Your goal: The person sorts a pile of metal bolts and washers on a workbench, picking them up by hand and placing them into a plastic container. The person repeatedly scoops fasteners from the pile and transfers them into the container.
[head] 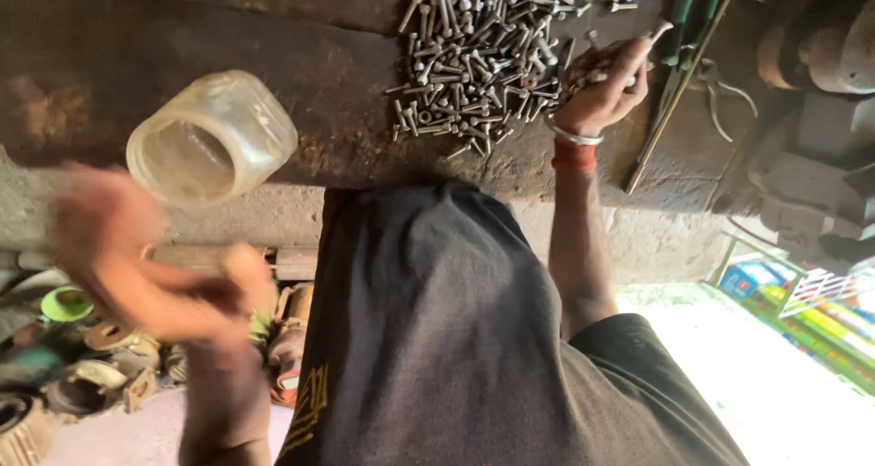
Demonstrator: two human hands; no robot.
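Both hands are seen from above, well apart from each other. Left hand (150, 279) is blurred at the lower left; its fingers look loosely spread, and whether it touches the clear glass jar (211, 138) just above it cannot be told. That jar is empty, tilted on its side with its mouth turned toward the camera. Right hand (606, 88) is stretched out to the surface (228, 56), its fingers curled round a small bunch of bolts at the right edge of a large pile of silver bolts (478, 51); 1 bolt sticks up from the fingertips. A metal bangle (572, 136) and a red thread band (574, 156) are worn at that wrist.

A dark, rusty, pitted surface is shown, with a rough concrete face below its front edge. To the right of the pile, a green-handled tool (694, 15), a long flat metal strip (679, 88) and a pair of pliers (725, 92) are laid side by side. Heavy grey metal castings (820, 56) are stacked at the far right. Below the surface at the left, old motor parts and round metal housings (82, 375) are heaped on the floor. Coloured boxes (802, 311) are seen on the floor at the lower right, in bright light. A dark shirt (437, 338) fills the middle of the view
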